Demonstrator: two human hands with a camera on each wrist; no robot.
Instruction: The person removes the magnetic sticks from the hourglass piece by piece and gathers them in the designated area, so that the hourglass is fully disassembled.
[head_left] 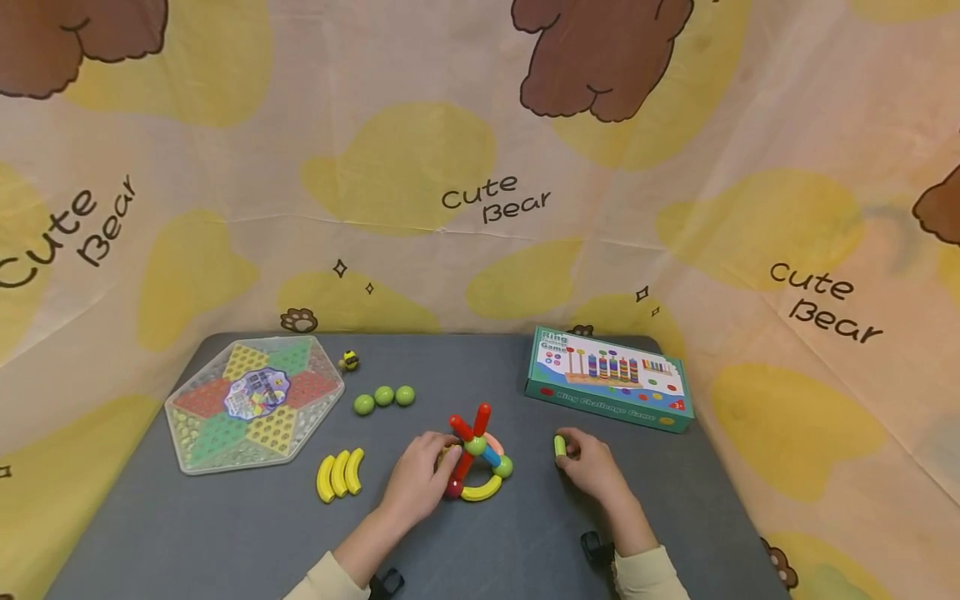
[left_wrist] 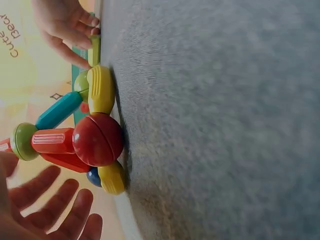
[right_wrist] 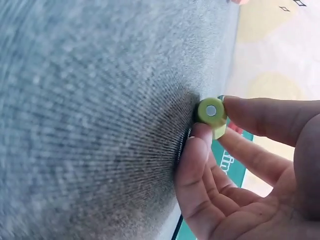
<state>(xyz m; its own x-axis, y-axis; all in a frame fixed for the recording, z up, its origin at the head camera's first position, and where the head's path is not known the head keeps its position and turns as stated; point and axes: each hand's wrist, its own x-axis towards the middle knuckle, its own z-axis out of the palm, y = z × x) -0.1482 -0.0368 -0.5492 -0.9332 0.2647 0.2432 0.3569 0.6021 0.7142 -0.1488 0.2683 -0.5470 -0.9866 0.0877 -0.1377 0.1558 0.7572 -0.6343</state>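
A magnetic ball-and-rod structure stands on the grey table, with a red ball (left_wrist: 99,140) and a curved yellow rod (head_left: 482,491) at its base. Higher up, a green ball (head_left: 476,446) joins a blue rod (head_left: 492,456) and red rods, two of which point upward. My left hand (head_left: 422,471) is at the structure's left side, thumb close to the upper green ball and fingers loosely spread. To the right, my right hand (head_left: 592,467) pinches a short light-green rod (right_wrist: 211,111) between thumb and fingers, close over the table. A pale metal disc shows in the rod's end.
Several curved yellow rods (head_left: 340,475) lie left of my left hand. Behind them are three green balls (head_left: 384,396) and a small bee figure (head_left: 349,361). A hexagonal board-game case (head_left: 303,400) lies at the left, and a green Ring Challenge Game box (head_left: 607,408) at the back right.
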